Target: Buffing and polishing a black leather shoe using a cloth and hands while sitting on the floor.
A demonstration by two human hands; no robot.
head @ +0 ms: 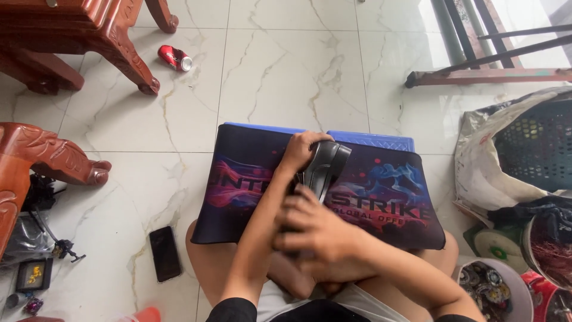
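Right hand (316, 229), nearest at six o'clock, clasps the near end of the black device (325, 167) while the left hand (301, 152) grips its far end over the mat (387, 197); a steady two-handed hold seems best.

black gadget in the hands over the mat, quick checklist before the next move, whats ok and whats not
1. Left hand grips the top of the black gadget: ok.
2. Right hand on its lower end: ok, though the grip itself is hidden.
3. Gadget over the printed mat: ok.
4. Mat lying flat on the blue stool: ok.
5. Phone on the floor, apart from the knees: ok.
6. What kind of gadget it is: cannot tell.
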